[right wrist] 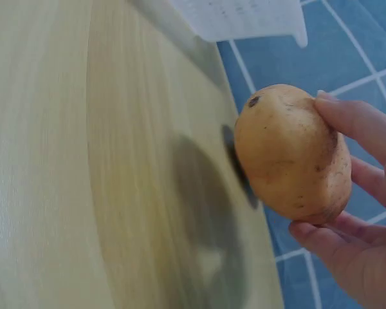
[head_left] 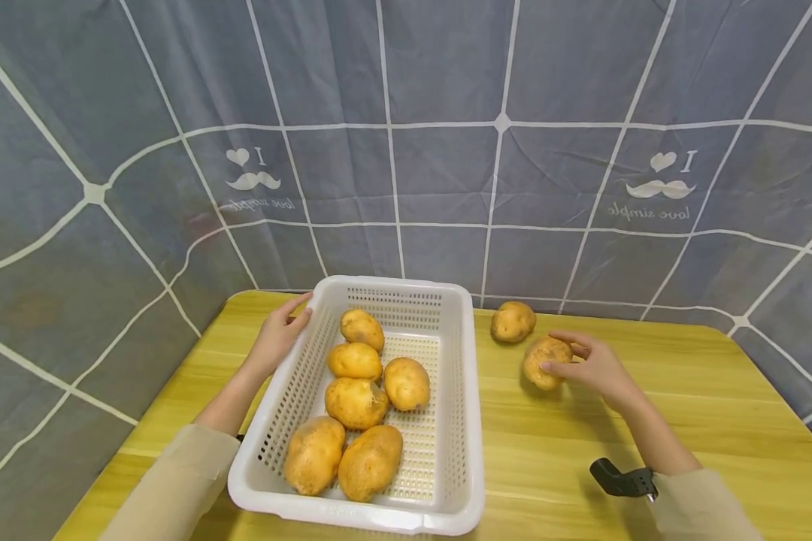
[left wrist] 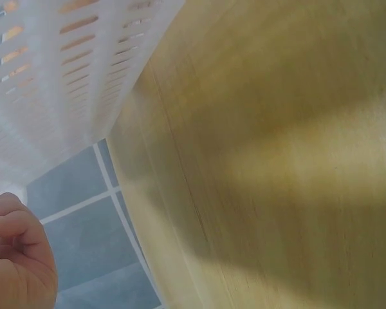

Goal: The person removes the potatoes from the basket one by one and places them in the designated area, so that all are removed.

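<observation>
My right hand [head_left: 595, 368] grips a potato [head_left: 546, 363] between thumb and fingers, to the right of the basket. In the right wrist view this potato [right wrist: 289, 154] is raised over the table, its shadow apart from it. A second potato [head_left: 513, 321] lies on the table just behind it. My left hand [head_left: 280, 334] holds the far left rim of a white plastic basket [head_left: 472, 421] with slotted walls. In the left wrist view the left fingers [left wrist: 16, 222] are curled at the basket's wall. Several potatoes [head_left: 355, 402] lie inside the basket, mostly along its left side.
The wood-grain table [head_left: 649, 443] carries the basket left of its middle. Behind and beside it hangs a grey-blue curtain [head_left: 446, 173] with white lines, close to the table's back edge. A black strap device [head_left: 622, 479] is on my right wrist.
</observation>
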### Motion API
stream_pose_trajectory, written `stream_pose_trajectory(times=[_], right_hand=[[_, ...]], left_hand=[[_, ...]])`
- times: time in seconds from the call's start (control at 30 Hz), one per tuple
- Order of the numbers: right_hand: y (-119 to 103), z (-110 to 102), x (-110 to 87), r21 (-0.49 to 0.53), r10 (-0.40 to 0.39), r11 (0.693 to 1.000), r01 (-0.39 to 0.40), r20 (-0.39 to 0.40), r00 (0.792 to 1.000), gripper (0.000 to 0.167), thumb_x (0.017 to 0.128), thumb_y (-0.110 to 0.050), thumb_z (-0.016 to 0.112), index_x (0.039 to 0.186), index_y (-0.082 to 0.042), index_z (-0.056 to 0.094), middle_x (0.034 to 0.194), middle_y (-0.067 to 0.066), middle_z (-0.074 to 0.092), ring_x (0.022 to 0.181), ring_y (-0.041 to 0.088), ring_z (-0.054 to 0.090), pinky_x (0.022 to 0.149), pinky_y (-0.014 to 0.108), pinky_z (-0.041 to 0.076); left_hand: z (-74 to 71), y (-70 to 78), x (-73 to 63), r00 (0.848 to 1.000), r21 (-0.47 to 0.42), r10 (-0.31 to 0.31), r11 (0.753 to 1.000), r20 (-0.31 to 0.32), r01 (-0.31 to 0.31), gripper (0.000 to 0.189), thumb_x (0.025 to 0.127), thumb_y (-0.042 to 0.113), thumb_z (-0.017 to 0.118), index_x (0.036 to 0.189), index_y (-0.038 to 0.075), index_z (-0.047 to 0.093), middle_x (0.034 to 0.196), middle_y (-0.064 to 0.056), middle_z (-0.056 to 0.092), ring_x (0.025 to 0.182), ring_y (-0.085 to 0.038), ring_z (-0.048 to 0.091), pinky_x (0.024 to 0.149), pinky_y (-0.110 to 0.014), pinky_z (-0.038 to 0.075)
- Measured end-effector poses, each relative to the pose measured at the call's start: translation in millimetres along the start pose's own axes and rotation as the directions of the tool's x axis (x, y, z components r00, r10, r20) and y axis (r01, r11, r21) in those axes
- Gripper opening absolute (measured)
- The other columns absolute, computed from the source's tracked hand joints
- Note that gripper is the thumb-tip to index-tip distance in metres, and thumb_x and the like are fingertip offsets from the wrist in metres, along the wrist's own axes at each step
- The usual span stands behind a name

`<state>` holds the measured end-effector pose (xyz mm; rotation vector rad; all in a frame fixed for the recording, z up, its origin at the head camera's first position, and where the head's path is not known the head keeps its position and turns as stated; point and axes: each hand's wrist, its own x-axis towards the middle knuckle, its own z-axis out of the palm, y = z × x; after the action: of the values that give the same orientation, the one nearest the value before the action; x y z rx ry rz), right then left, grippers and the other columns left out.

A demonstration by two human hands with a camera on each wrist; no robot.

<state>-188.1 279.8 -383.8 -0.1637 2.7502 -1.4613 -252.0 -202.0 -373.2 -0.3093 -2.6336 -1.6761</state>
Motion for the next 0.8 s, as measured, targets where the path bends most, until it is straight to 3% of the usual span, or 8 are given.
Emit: stream_pose_trajectory(times=[0.37,0.8], right_hand=[[17,-9,15.0,-0.04,0.011,0.999,-0.012,-0.025,1.0,0.066,0.084,-0.026,0.071,0.136,0.003,0.043,0.14,0.027,0.037,0.127,0.049,0.031,0.097,0.058,0.035],[36,-12,36.2,-0.031,0.058,0.998,-0.059,-0.053,0.997,0.071,0.085,-0.031,0.07,0.139,0.003,0.039,0.142,0.029,0.032,0.128,0.051,0.028,0.098,0.058,0.033]], left_hand=[[-0.7,-1.1,0.2,1.0,0.016,-0.004,1.0,-0.001,0.004,0.051,0.101,0.028,0.043,0.145,0.006,0.032,0.107,-0.03,0.059,0.073,-0.018,0.064,0.06,-0.028,0.054],[-0.6,-2.4,2.3,1.0,0.022,-0.015,1.0,0.007,0.015,0.051,0.101,0.028,0.043,0.146,0.006,0.031,0.109,-0.031,0.058,0.076,-0.024,0.065,0.061,-0.03,0.054]])
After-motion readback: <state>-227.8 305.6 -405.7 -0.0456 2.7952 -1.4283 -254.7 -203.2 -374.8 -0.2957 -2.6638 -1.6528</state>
